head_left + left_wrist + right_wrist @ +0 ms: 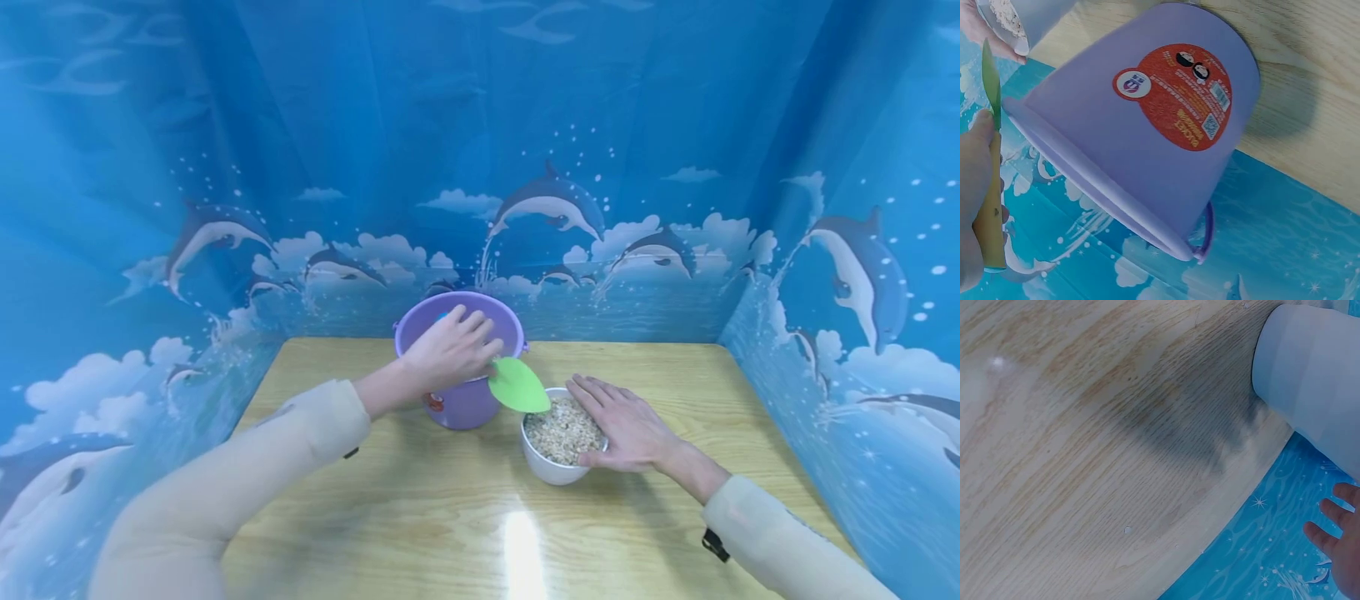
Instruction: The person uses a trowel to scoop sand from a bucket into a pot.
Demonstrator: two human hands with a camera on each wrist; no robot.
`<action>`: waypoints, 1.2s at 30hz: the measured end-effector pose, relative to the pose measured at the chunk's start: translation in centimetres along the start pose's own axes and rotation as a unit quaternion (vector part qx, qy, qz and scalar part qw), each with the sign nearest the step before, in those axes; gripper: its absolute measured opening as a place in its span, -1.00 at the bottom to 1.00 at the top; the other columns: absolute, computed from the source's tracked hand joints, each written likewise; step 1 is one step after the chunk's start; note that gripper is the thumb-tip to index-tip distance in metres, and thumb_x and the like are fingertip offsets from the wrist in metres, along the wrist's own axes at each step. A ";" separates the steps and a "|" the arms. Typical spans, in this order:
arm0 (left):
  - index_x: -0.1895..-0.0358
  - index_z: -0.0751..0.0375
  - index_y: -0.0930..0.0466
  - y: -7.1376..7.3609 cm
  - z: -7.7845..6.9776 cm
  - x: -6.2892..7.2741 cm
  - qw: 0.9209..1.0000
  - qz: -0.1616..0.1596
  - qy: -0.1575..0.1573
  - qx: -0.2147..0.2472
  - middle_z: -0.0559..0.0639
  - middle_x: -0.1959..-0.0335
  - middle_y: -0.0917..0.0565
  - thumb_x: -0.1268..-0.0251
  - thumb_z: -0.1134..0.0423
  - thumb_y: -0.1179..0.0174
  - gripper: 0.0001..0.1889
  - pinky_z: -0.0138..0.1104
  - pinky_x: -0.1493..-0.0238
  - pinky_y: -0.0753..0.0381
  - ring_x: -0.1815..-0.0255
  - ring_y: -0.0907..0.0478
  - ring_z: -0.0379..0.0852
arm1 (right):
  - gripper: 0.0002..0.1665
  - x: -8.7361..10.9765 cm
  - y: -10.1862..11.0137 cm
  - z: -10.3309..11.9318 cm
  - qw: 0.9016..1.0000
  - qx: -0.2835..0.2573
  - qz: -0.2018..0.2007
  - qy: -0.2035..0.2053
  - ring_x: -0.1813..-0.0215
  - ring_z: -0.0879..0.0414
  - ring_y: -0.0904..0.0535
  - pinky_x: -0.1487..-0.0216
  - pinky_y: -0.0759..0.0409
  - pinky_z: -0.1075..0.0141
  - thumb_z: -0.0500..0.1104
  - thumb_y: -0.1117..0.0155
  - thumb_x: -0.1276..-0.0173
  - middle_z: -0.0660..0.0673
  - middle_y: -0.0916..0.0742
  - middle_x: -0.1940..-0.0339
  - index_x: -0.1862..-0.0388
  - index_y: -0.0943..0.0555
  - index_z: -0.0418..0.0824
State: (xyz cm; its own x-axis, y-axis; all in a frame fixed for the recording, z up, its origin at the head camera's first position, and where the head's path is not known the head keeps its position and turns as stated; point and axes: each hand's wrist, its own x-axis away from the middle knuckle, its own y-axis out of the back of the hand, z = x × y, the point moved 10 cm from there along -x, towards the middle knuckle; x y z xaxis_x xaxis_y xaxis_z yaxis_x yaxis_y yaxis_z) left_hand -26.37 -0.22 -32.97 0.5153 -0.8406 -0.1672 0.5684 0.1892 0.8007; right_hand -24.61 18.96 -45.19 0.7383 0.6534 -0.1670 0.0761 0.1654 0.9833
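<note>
My left hand (pixel 453 348) grips the yellow handle of a toy shovel (pixel 519 385), over the mouth of a purple bucket (pixel 463 408). The shovel's leaf-shaped green blade reaches across to the near-left rim of a white bowl (pixel 551 472). Coarse beige grains (pixel 566 432) fill much of that bowl. My right hand (pixel 628 429) rests at the bowl's right side, its fingers straight along the far rim and the thumb over the near rim. In the left wrist view the shovel handle (pixel 990 212) lies within the curled fingers.
The bucket stands near the back edge of a wooden table (pixel 390 517), with the bowl just to its right and nearer. Blue dolphin-print curtains (pixel 420 167) enclose the table at the back and sides. A red sticker (pixel 1194 100) marks the bucket's side.
</note>
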 end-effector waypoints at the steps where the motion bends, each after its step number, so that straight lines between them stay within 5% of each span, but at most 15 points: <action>1: 0.09 -0.02 -0.58 -0.1 0.2 0.1 1.000 0.000 0.007 0.009 -0.05 0.14 -0.68 -0.54 -0.32 -0.08 -0.56 -0.23 0.03 -0.57 0.09 -0.53 -0.08 | 0.37 0.0 0.0 0.0 1.000 -0.001 0.000 0.001 -0.60 -0.37 -0.37 -0.44 -0.44 -0.39 0.59 -0.27 -0.19 -0.35 -0.35 -0.68 -0.71 -0.14 -0.23; 9: 0.04 0.01 -0.59 -1.4 1.4 1.0 0.995 0.020 0.054 0.084 -0.02 0.16 -0.66 -0.55 -0.29 -0.11 -0.57 -0.23 0.10 -0.52 0.15 -0.50 -0.06 | 0.38 0.1 -0.1 0.0 1.000 0.002 -0.003 0.007 -0.59 -0.39 -0.38 -0.42 -0.45 -0.39 0.62 -0.23 -0.19 -0.37 -0.37 -0.66 -0.71 -0.14 -0.23; 15: 0.12 0.03 -0.53 -2.2 2.3 1.6 0.991 0.026 0.082 0.098 -0.04 0.25 -0.59 -0.56 -0.32 -0.06 -0.54 -0.24 0.17 -0.47 0.22 -0.45 -0.07 | 0.41 0.0 0.2 -0.1 1.000 0.004 -0.003 0.008 -0.61 -0.38 -0.36 -0.43 -0.44 -0.39 0.71 -0.09 -0.23 -0.37 -0.34 -0.68 -0.71 -0.12 -0.24; 19: 0.15 0.06 -0.51 -2.5 2.9 2.1 0.991 0.023 0.091 0.099 -0.03 0.29 -0.56 -0.56 -0.32 -0.06 -0.52 -0.22 0.17 -0.49 0.24 -0.45 -0.05 | 0.40 -0.4 0.5 0.0 1.000 0.005 -0.005 0.005 -0.60 -0.39 -0.36 -0.43 -0.44 -0.39 0.65 -0.21 -0.21 -0.37 -0.33 -0.68 -0.71 -0.13 -0.26; 28: 0.13 0.08 -0.52 -3.4 4.0 3.2 0.987 0.014 0.105 0.124 -0.01 0.33 -0.54 -0.56 -0.30 -0.08 -0.53 -0.12 0.05 -0.57 0.23 -0.47 -0.01 | 0.40 -2.6 2.0 0.3 1.000 0.030 -0.009 -0.005 -0.64 -0.35 -0.32 -0.48 -0.42 -0.33 0.59 -0.29 -0.19 -0.34 -0.29 -0.71 -0.72 -0.10 -0.25; 36: 0.15 0.08 -0.47 -4.2 5.1 4.0 0.984 0.028 0.121 0.130 0.00 0.33 -0.49 -0.58 -0.27 -0.06 -0.55 -0.19 0.19 -0.40 0.24 -0.42 0.00 | 0.39 -5.3 3.3 0.7 0.999 0.036 -0.006 -0.035 -0.69 -0.33 -0.24 -0.55 -0.35 -0.32 0.60 -0.24 -0.24 -0.30 -0.20 -0.75 -0.74 -0.06 -0.23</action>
State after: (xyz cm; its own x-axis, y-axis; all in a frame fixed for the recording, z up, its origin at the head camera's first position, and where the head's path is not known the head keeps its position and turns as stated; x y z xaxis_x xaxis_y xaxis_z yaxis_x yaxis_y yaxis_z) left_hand -29.95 -6.93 -34.08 0.6964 -0.6816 -0.2246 0.3679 0.0704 0.9272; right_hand -27.83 15.51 -41.03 0.7813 0.5987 -0.1762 0.1319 0.1175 0.9843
